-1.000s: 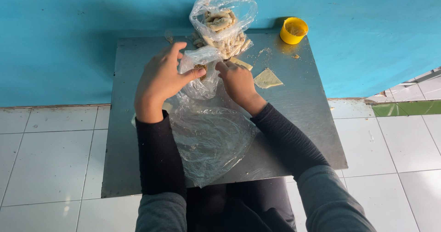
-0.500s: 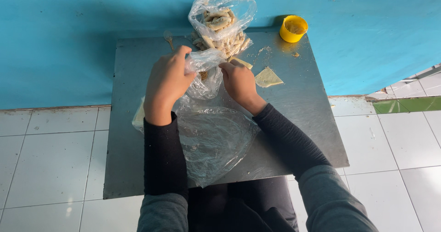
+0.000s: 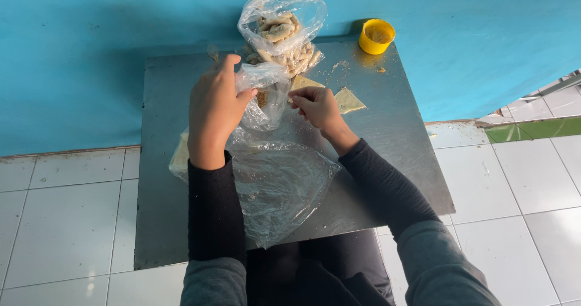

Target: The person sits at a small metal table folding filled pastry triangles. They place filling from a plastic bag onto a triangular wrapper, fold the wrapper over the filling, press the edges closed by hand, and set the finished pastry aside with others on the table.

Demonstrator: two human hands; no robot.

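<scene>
Pinching the top of a small clear plastic bag (image 3: 263,97), the left hand (image 3: 213,109) grips it from the 9 o'clock side, and the right hand (image 3: 316,107) touches it from 3 o'clock with fingers curled; I cannot tell if this hand really grasps it. Nearest to the person, a large loose plastic sheet (image 3: 281,185) lies on the metal table (image 3: 393,136), at 6 o'clock from the hands. Beside the right hand are flat dough triangles (image 3: 350,100). Farther, at 12 o'clock, stands a bigger bag of rolled pastries (image 3: 281,30), and at 1 o'clock a yellow cup (image 3: 376,36), near the blue wall (image 3: 91,39).
</scene>
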